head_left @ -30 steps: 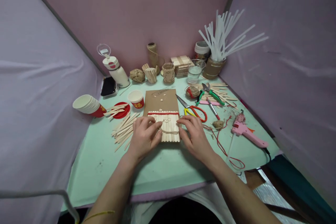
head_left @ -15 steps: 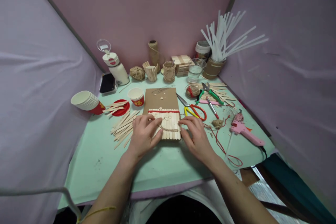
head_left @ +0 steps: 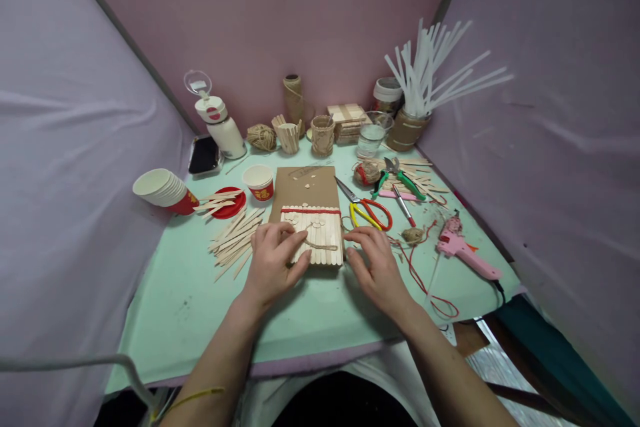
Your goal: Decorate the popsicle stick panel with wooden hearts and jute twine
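A panel of wooden craft sticks (head_left: 320, 230) lies on a brown card (head_left: 304, 190) in the middle of the green table. It has a red strip along its top and a jute twine strand across it. My left hand (head_left: 271, 260) rests on the panel's left part, its fingers curled and pinching the twine. My right hand (head_left: 375, 263) lies at the panel's right edge with its fingers stretched out flat, touching the sticks.
Loose sticks (head_left: 233, 237) and stacked paper cups (head_left: 163, 190) lie left. Scissors (head_left: 367, 208), pliers (head_left: 400, 180), red cord (head_left: 425, 280) and a pink glue gun (head_left: 463, 250) lie right. Jars, twine balls, a bottle (head_left: 220, 127) and glue sticks (head_left: 430, 73) line the back.
Both hands have slid slightly toward me along the panel. The whole view has shifted a little as my head moved.
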`<state>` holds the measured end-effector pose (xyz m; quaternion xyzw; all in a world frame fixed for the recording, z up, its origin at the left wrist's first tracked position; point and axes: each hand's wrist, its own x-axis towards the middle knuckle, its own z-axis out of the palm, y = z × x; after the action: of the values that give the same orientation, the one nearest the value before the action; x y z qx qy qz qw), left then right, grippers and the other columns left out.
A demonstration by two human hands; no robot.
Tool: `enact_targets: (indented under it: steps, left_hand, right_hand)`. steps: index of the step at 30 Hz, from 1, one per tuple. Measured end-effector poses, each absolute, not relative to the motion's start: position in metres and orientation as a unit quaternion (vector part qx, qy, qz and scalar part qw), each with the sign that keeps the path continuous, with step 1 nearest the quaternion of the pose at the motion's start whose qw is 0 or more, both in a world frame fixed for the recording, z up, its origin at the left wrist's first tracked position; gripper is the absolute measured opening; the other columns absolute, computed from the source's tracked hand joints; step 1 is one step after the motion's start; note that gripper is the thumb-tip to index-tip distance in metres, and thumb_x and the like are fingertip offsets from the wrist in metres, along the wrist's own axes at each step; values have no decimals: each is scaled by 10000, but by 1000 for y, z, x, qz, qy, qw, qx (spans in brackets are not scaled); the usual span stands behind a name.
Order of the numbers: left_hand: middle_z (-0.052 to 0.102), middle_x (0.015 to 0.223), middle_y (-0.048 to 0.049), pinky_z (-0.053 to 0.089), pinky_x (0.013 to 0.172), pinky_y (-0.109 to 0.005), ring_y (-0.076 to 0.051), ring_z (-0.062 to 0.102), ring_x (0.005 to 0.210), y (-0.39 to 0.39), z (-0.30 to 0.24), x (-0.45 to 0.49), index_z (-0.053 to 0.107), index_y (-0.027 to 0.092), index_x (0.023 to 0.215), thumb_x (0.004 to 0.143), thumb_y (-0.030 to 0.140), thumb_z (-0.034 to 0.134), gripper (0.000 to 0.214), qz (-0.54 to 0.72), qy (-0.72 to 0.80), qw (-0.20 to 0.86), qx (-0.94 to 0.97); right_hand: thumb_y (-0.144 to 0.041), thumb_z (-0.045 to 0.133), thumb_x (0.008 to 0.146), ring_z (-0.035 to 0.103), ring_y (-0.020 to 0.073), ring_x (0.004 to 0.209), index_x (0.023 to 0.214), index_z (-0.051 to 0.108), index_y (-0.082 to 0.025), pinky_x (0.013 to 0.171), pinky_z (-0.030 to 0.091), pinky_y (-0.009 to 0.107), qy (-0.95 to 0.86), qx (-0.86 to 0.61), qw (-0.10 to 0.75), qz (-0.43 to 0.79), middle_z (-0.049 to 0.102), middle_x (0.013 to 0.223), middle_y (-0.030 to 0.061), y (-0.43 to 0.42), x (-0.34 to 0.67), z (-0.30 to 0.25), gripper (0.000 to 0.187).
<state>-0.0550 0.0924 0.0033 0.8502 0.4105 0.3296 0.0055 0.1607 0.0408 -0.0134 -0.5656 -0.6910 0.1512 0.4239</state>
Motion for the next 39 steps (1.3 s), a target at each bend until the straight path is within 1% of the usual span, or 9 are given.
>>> enact_targets:
  steps: [3, 7, 15, 20, 23, 27, 30, 35, 39]
  left_hand:
    - [581, 1022, -100, 397, 896, -454, -266, 481, 1000, 90, 2, -55, 678, 186, 1075, 863, 289, 604, 247, 332, 426, -3, 841]
    - [587, 1008, -91, 392, 888, -458, -267, 484, 987, 88, 0, -54, 695, 212, 1024, 854, 280, 610, 202, 334, 446, -14, 830]
    - [589, 1013, -83, 395, 873, -437, -266, 491, 995, 85, -1, -52, 685, 234, 1013, 837, 272, 618, 192, 337, 452, 0, 826]
    - [604, 1026, -93, 397, 902, -443, -265, 522, 1004, 80, -6, -52, 583, 201, 1154, 854, 235, 576, 302, 393, 487, -9, 780]
    - [608, 1025, -90, 399, 915, -441, -257, 539, 991, 75, -11, -52, 539, 190, 1184, 860, 215, 555, 325, 445, 515, -17, 733]
    - [557, 1137, -124, 411, 954, -475, -280, 514, 1078, 69, -22, -53, 473, 178, 1262, 844, 286, 568, 442, 469, 536, 2, 702]
    - [503, 1222, -141, 423, 984, -492, -299, 481, 1167, 67, -31, -54, 422, 185, 1315, 831, 311, 579, 524, 470, 530, 26, 705]
    - [488, 1255, -143, 415, 1020, -503, -301, 461, 1213, 67, -39, -55, 393, 196, 1343, 828, 295, 588, 559, 472, 525, 50, 706]
    - [478, 1282, -143, 404, 1039, -506, -301, 459, 1228, 66, -42, -55, 366, 205, 1367, 811, 289, 601, 609, 464, 524, 77, 710]
  right_hand:
    - [-190, 465, 949, 514, 238, 1057, 1091, 587, -209, 917, 423, 442, -690, -566, 427, 148, 581, 1092, 96, 40, 161, -13, 189]
    - [-195, 462, 945, 526, 239, 1057, 1081, 597, -207, 916, 435, 444, -686, -568, 429, 150, 587, 1089, 98, 39, 161, -13, 192]
    - [-202, 474, 942, 532, 239, 1060, 1076, 598, -226, 906, 446, 434, -681, -571, 432, 155, 593, 1085, 88, 38, 161, -14, 185]
    - [-189, 474, 941, 530, 231, 1068, 1079, 591, -223, 915, 438, 423, -680, -566, 438, 157, 590, 1087, 85, 37, 163, -15, 184]
    - [-183, 468, 944, 538, 230, 1044, 1079, 584, -223, 900, 435, 426, -684, -557, 450, 136, 605, 1067, 81, 38, 162, -10, 183]
    - [-164, 473, 938, 535, 239, 1023, 1094, 575, -226, 902, 415, 444, -714, -524, 455, 92, 631, 1064, 79, 40, 153, 3, 197]
    - [-172, 496, 930, 502, 252, 1059, 1132, 567, -224, 922, 392, 451, -744, -507, 427, 83, 648, 1119, 80, 45, 143, 13, 221]
    - [-204, 482, 931, 453, 278, 1135, 1248, 501, -234, 962, 330, 477, -774, -517, 352, 101, 637, 1206, 79, 55, 129, 23, 319]
    - [-221, 469, 934, 451, 286, 1158, 1273, 477, -238, 959, 304, 480, -792, -516, 308, 107, 635, 1206, 80, 61, 122, 22, 340]
